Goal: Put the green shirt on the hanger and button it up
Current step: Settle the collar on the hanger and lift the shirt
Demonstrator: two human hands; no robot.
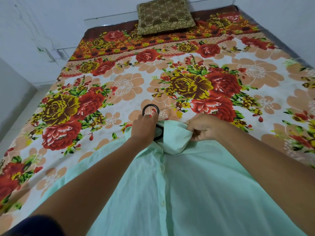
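Note:
A pale mint-green shirt (184, 188) lies flat on the bed, collar away from me, its button placket running down the middle. A black hanger (150, 108) sits inside the neck; only its hook and a short piece of black frame at the collar opening show. My left hand (144, 126) grips the base of the hook just above the collar. My right hand (202, 128) pinches a bunched fold of the shirt's right collar and shoulder. The rest of the hanger is hidden under the cloth.
The bed is covered by a floral sheet (119, 86) in red, yellow and peach. A brown patterned cushion (164, 14) rests at the head of the bed by the wall. The floor (15, 106) shows along the left edge of the bed.

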